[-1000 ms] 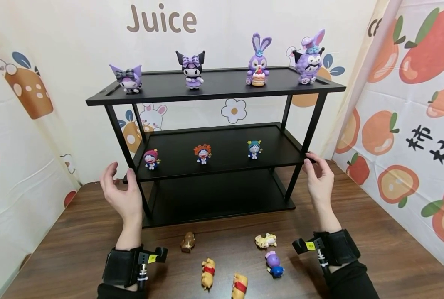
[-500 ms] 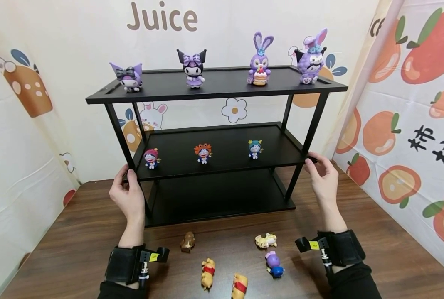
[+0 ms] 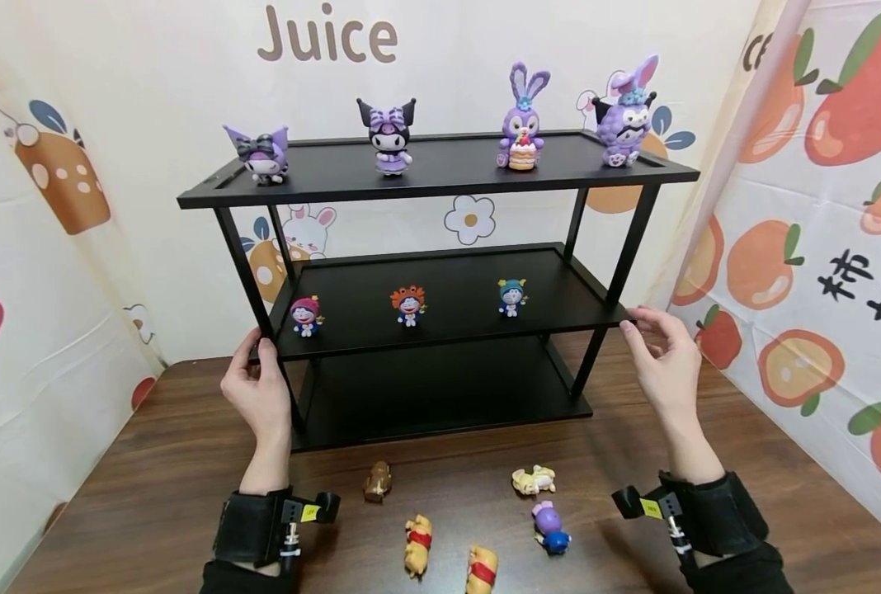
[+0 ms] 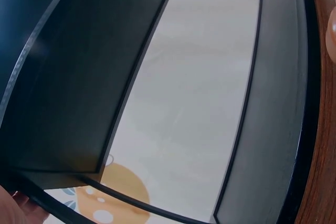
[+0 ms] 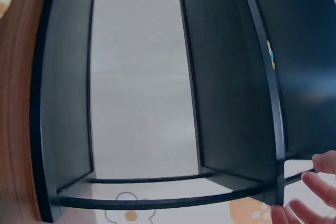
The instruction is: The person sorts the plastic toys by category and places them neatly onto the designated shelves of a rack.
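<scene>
A black three-tier display shelf (image 3: 440, 334) stands on the table. My left hand (image 3: 261, 392) holds the left end of its middle tier, thumb in front; part of that hand (image 4: 18, 208) shows low in the left wrist view. At the tier's front right corner, my right hand (image 3: 666, 363) pinches the end between thumb and fingers; these fingers (image 5: 320, 184) also show in the right wrist view. On the middle tier stand small figurines with a pink hat (image 3: 306, 317), an orange crab hat (image 3: 408, 306) and a teal hat (image 3: 511, 298).
Purple figurines, including a rabbit holding a cake (image 3: 521, 136), stand on the top tier. Before the shelf lie a brown figurine (image 3: 377, 482), yellow bears in red shirts (image 3: 417, 546), a pale yellow figurine (image 3: 534, 480) and a purple-and-blue one (image 3: 550, 528). Printed cloth hangs behind and beside.
My left hand has moved right, from beside the shelf to a hold on its middle tier. My right forearm has swung outward, its fingertips staying at the corner. The figurines keep their places.
</scene>
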`<state>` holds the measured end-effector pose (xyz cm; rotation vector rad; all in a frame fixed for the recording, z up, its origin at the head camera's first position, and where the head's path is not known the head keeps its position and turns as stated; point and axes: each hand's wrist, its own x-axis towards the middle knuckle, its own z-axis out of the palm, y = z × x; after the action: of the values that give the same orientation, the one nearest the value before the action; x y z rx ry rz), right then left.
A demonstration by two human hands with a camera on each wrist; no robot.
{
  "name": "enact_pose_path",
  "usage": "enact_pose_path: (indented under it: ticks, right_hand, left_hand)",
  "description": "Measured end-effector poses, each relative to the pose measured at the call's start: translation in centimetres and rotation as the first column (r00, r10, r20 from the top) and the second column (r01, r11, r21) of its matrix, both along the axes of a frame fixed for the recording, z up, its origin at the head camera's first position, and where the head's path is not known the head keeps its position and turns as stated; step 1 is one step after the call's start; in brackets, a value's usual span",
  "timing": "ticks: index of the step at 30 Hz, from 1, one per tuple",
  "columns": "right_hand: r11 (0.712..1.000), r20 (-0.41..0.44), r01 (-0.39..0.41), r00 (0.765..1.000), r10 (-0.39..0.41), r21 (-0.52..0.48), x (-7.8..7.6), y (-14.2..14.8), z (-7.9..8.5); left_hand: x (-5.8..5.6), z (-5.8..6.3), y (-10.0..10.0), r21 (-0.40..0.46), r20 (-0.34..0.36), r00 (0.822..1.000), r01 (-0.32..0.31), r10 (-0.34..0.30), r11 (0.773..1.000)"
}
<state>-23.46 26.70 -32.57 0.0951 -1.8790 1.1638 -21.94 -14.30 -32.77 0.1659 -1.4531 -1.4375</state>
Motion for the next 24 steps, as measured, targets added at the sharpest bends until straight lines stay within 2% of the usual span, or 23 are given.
enact_pose_path:
  ticks: [4, 6, 8, 10, 12, 17, 21, 24]
  right_hand:
    - [0.994, -0.061, 0.055, 0.997, -0.05, 0.092, 1.3, -0.1, 0.5]
    - [0.987, -0.071, 0.038, 0.997, -0.028, 0.155, 1.9, -0.2, 0.7]
    - [0.968, -0.073, 0.004, 0.997, 0.015, 0.252, 2.4, -0.4, 0.7]
    - [0.931, -0.063, -0.046, 0.995, 0.074, 0.362, 2.9, -0.7, 0.4]
    - [0.881, -0.031, -0.098, 0.992, 0.126, 0.463, 3.3, -1.1, -0.1]
    - [0.738, 0.147, -0.26, 0.965, 0.217, 0.623, 4.4, -2.5, -1.7]
    - [0.655, 0.314, -0.392, 0.918, 0.241, 0.646, 5.2, -3.7, -2.8]
    - [0.61, 0.439, -0.48, 0.869, 0.229, 0.631, 5.8, -4.4, -3.4]
  left_hand:
    - [0.1, 0.1, 0.0, 0.005, 0.007, 1.0, 0.008, -0.008, 1.0]
    - [0.1, 0.1, 0.0, 0.009, 0.008, 1.0, 0.009, -0.01, 1.0]
    - [0.1, 0.2, 0.0, 0.013, 0.007, 1.0, 0.01, -0.01, 1.0]
    - [0.1, 0.2, 0.0, 0.015, 0.002, 1.0, 0.018, -0.018, 1.0]
    - [0.1, 0.2, 0.0, 0.016, -0.003, 1.0, 0.029, -0.029, 0.999]
    - [0.1, 0.1, -0.2, 0.019, -0.013, 0.999, 0.049, -0.049, 0.999]
    - [0.0, 0.1, -0.3, 0.022, -0.009, 0.999, 0.047, -0.047, 0.999]
    - [0.1, 0.1, -0.3, 0.02, -0.007, 0.999, 0.046, -0.045, 0.999]
